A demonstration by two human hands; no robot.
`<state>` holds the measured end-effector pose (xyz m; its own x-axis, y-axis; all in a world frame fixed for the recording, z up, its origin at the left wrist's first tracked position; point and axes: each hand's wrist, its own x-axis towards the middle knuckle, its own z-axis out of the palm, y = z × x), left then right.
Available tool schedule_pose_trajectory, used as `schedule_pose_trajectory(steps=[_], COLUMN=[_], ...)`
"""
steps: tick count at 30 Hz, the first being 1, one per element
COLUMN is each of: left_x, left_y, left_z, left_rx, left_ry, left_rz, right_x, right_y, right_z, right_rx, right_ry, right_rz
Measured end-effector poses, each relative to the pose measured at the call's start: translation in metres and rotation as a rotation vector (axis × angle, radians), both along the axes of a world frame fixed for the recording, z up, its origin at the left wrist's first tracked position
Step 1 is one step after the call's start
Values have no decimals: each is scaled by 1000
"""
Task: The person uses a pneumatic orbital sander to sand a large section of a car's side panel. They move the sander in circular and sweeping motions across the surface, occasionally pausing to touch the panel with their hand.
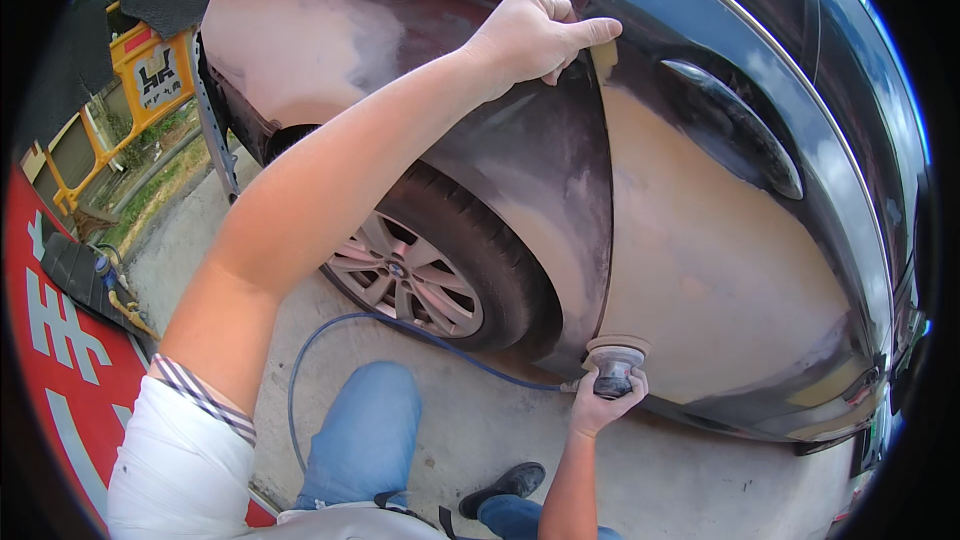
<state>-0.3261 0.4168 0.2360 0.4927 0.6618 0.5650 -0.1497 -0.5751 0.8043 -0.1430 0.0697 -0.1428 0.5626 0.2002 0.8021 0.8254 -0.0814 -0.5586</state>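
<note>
Stretched out across the car's side, my left hand point(530, 37) is at the upper part of the gap between the rear panel point(520, 155) and the door point(700, 230). Its fingers are curled in and the thumb points right; whatever they may grip there is hidden. Lower down, my right hand point(608, 405) is wrapped round a round air sander point(615, 364), whose disc lies against the door's lower edge near the gap. Bare patches of pale beige and pinkish filler cover much of both panels. Pale dust coats both hands.
A blue air hose point(300, 365) loops over the concrete floor point(700, 480) to the sander. The car's wheel point(440, 260) is left of it. A door handle point(735, 130) sticks out at upper right. Far left are a yellow barrier point(155, 80) and a red banner point(60, 340).
</note>
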Motion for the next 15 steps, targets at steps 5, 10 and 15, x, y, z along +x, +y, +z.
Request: schedule_pose_trajectory(steps=[5, 10, 15], left_x=[-2, -2, 0], left_y=[-1, 1, 4], left_z=[0, -2, -4], left_rx=[-13, -5, 1], left_ry=[-10, -18, -18], left_rz=[-56, -63, -68], right_x=[-6, -21, -42], right_y=[14, 39, 59], right_z=[3, 54, 104], right_rx=[-17, -10, -9], right_ry=[-96, -227, -249], right_rz=[-26, -104, -85])
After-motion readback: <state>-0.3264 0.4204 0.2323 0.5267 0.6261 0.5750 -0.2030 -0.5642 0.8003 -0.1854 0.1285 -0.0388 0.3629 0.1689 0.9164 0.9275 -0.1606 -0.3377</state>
